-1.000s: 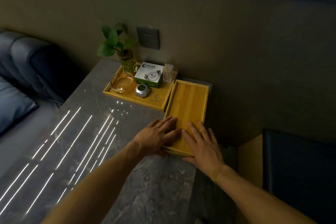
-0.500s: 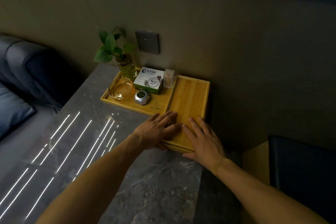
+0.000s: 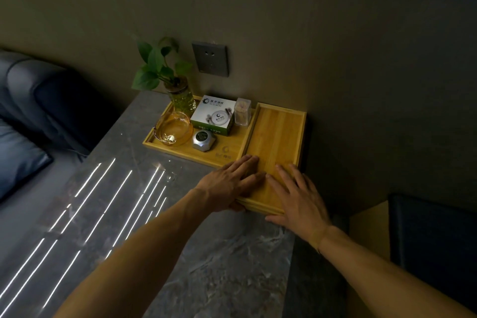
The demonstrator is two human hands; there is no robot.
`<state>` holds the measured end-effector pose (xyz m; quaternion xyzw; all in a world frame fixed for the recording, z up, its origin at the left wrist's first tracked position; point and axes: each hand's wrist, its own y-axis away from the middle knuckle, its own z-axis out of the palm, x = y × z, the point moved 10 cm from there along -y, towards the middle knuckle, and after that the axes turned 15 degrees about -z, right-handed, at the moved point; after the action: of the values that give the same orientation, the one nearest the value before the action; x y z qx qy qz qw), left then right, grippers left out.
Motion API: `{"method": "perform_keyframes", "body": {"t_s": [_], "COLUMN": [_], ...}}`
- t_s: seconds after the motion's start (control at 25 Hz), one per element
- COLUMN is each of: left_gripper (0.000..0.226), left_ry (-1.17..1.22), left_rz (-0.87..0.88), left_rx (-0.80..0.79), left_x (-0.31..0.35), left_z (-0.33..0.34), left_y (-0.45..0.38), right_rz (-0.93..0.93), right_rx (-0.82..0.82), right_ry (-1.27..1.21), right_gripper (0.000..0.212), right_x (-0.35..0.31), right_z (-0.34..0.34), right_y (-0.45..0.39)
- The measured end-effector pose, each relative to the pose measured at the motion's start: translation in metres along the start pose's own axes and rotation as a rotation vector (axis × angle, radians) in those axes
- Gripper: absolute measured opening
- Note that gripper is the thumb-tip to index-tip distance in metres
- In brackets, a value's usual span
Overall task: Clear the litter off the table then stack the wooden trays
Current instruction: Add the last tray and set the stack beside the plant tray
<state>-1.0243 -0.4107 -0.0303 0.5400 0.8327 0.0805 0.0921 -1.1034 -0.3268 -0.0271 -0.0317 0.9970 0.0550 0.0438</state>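
An empty wooden tray [image 3: 278, 131] lies lengthwise at the table's far right corner, beside a second wooden tray [image 3: 232, 142] that carries small items. Its near edge shows a double line, as if one tray sits on another; I cannot tell for sure. My left hand [image 3: 229, 183] lies flat on the empty tray's near left corner, fingers spread, thumb against the front edge. My right hand [image 3: 299, 201] lies flat over the near right end, palm across the front edge. No litter shows on the grey marble table [image 3: 129, 214].
The loaded tray holds a plant in a glass jar [image 3: 180, 95], a glass bowl [image 3: 173, 129], a white and green box [image 3: 214, 115], a toothpick holder [image 3: 242, 111] and a small silver gadget [image 3: 204, 139]. A wall socket [image 3: 210, 59] is behind. Dark sofas stand left [image 3: 38, 90] and right [image 3: 433, 240].
The empty tray has slid away from me toward the wall under both hands and now lines up beside the loaded tray. Both hands stayed on its near end.
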Motion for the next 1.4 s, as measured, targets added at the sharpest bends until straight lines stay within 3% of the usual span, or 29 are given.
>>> {"method": "perform_keyframes", "body": {"t_s": [0.16,0.28,0.4,0.56,0.8,0.96,1.08,1.4], "left_gripper": [0.115,0.112,0.097,0.09,0.063,0.034,0.029,0.023], "left_ry": [0.088,0.492,0.842,1.011,0.93,0.908,0.869,0.781], "left_rz": [-0.097,-0.326,-0.572,-0.795,-1.015,-1.035,-1.071,-1.081], "left_rx": [0.013,0.029,0.143,0.133,0.062,0.049,0.023,0.024], "left_x": [-0.004,-0.012,-0.017,-0.017,-0.047,-0.053,-0.062,-0.066], "left_z": [0.0,-0.01,-0.024,-0.024,-0.013,-0.022,-0.021,-0.022], "left_y": [0.007,0.024,0.045,0.051,0.042,0.027,0.017,0.009], "right_rz": [0.125,0.293,0.321,0.296,-0.078,-0.247,-0.319,-0.454], "right_rx": [0.053,0.142,0.071,0.006,-0.122,-0.128,-0.148,-0.135], "right_ry": [-0.303,-0.504,-0.509,-0.486,-0.186,-0.116,-0.089,-0.107], "right_gripper": [0.115,0.115,0.11,0.093,0.073,0.049,0.042,0.045], "right_x": [0.011,0.033,0.049,0.064,0.065,0.08,0.093,0.088], "right_z": [0.003,-0.002,-0.007,-0.021,-0.039,-0.047,-0.049,-0.049], "right_y": [0.017,0.047,0.07,0.065,-0.002,-0.018,-0.025,-0.043]}}
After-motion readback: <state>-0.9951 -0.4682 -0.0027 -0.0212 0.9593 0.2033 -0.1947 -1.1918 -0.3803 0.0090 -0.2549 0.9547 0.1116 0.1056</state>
